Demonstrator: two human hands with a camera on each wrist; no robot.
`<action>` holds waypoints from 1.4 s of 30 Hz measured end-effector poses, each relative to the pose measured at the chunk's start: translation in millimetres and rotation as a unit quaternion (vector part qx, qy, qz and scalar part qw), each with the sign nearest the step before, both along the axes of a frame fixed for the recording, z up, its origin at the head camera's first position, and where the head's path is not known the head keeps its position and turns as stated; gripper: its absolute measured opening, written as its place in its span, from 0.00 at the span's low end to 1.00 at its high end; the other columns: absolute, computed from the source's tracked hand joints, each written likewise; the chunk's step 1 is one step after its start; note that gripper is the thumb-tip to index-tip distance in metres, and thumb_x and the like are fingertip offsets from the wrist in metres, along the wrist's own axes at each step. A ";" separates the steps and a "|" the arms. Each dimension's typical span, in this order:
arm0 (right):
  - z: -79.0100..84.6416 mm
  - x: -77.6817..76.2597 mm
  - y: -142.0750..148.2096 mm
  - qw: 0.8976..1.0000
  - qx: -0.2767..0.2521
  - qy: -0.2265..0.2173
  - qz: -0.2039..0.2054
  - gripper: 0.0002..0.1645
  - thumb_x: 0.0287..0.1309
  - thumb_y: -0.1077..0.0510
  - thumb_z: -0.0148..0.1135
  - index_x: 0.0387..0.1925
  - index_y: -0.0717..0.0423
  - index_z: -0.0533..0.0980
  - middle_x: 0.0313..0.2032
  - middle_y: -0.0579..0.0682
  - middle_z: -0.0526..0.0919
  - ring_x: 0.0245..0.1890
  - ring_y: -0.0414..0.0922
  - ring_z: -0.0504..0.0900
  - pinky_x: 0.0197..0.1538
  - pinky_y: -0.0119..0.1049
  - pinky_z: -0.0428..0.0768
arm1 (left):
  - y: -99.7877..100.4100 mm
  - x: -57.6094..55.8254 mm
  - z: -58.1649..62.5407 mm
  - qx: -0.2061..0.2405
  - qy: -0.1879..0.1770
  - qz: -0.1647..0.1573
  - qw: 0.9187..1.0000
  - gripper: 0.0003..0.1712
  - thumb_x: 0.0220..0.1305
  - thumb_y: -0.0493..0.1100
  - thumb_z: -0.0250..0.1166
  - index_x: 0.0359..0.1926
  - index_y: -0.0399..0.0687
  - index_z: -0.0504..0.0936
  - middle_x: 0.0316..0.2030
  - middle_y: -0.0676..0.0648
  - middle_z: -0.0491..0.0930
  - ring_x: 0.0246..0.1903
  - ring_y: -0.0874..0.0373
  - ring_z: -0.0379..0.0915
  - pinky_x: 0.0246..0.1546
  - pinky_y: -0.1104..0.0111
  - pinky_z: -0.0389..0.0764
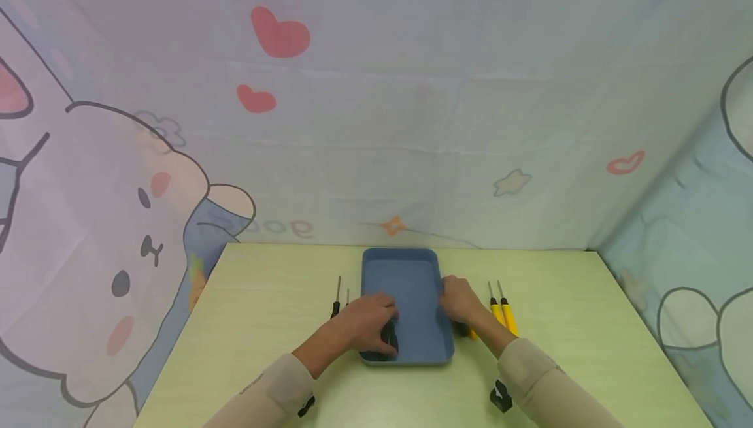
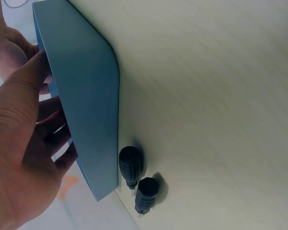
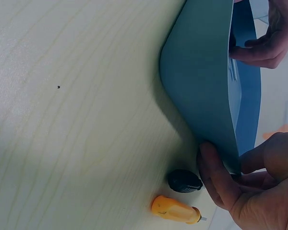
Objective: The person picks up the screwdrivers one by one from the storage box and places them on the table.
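A blue rectangular tray (image 1: 420, 333) lies on the table. My left hand (image 1: 366, 323) reaches over its near left wall, fingers bent inside it. Between that thumb and the fingers shows a dark handle (image 1: 389, 334); whether they grip it is hidden. Thin metal shafts (image 3: 233, 71) lie in the tray near those fingers. At the tray's right wall my right hand (image 1: 461, 298) pinches the rim, with fingers (image 3: 216, 170) against the outer side. Close below this hand in the right wrist view are a black handle (image 3: 184, 181) and an orange-yellow handle (image 3: 175, 209).
Two screwdrivers with black handles (image 2: 130, 165) lie left of the tray. To the right, beyond my right forearm, lie two yellow-handled screwdrivers (image 1: 508, 317). A printed cloth (image 1: 412, 153) hangs behind the table (image 1: 282, 271).
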State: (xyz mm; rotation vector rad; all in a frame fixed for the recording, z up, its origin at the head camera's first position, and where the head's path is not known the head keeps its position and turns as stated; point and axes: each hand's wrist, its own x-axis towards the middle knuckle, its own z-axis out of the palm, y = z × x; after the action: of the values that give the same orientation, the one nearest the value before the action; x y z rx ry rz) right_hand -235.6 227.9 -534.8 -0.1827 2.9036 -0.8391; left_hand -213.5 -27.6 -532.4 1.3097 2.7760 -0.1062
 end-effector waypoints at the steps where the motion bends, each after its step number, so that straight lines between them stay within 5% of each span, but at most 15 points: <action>1: 0.5 0.3 -0.1 1.000 -0.001 -0.001 0.000 0.19 0.65 0.70 0.50 0.52 0.80 0.77 0.40 0.63 0.82 0.31 0.52 0.77 0.36 0.45 0.81 | 0.2 0.1 -0.7 -0.002 0.000 0.001 1.000 0.41 0.55 0.77 0.72 0.59 0.57 0.84 0.55 0.56 0.78 0.55 0.60 0.75 0.58 0.66 0.79; 9: 1.1 -0.6 -0.7 1.000 -0.003 -0.006 -0.005 0.20 0.65 0.70 0.50 0.54 0.79 0.77 0.40 0.64 0.82 0.32 0.52 0.78 0.35 0.44 0.82 | 4.3 1.9 -4.7 -0.003 0.010 0.010 1.000 0.40 0.53 0.78 0.73 0.55 0.56 0.84 0.55 0.55 0.78 0.52 0.59 0.73 0.54 0.64 0.79; 17: -0.1 -0.8 -0.1 1.000 -0.005 -0.012 -0.010 0.17 0.66 0.70 0.49 0.49 0.77 0.78 0.34 0.59 0.79 0.29 0.51 0.76 0.32 0.42 0.79 | 15.2 5.0 -2.0 -0.015 0.025 0.025 0.999 0.45 0.55 0.83 0.67 0.58 0.55 0.83 0.60 0.53 0.78 0.59 0.56 0.72 0.61 0.60 0.77; 25: -0.9 -0.9 -0.2 1.000 -0.003 -0.010 -0.009 0.18 0.65 0.70 0.50 0.51 0.78 0.78 0.36 0.60 0.79 0.30 0.51 0.76 0.35 0.43 0.80 | 25.0 8.0 -7.4 -0.025 0.052 0.032 0.998 0.43 0.56 0.85 0.62 0.52 0.56 0.83 0.53 0.55 0.79 0.55 0.57 0.73 0.56 0.61 0.78; 36: 0.2 -1.0 -0.8 1.000 -0.003 -0.009 -0.007 0.18 0.65 0.70 0.50 0.50 0.78 0.78 0.34 0.59 0.78 0.29 0.51 0.76 0.33 0.43 0.79 | 28.3 11.2 -6.1 -0.040 0.056 0.039 0.997 0.43 0.62 0.79 0.64 0.62 0.52 0.82 0.59 0.52 0.79 0.60 0.56 0.73 0.59 0.61 0.77; 42: -0.2 -0.9 -0.7 1.000 0.000 -0.010 -0.007 0.12 0.65 0.70 0.51 0.43 0.73 0.78 0.31 0.57 0.77 0.28 0.51 0.75 0.31 0.42 0.78 | 30.7 12.3 -7.9 -0.037 0.049 0.047 0.997 0.48 0.58 0.84 0.63 0.61 0.52 0.82 0.57 0.52 0.79 0.59 0.56 0.73 0.60 0.61 0.77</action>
State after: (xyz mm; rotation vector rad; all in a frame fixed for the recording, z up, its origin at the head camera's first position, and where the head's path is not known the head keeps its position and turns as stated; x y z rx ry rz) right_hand -236.4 227.1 -535.0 -0.1542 2.8896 -0.8371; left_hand -201.2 3.1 -540.3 1.1867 2.8789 -0.2736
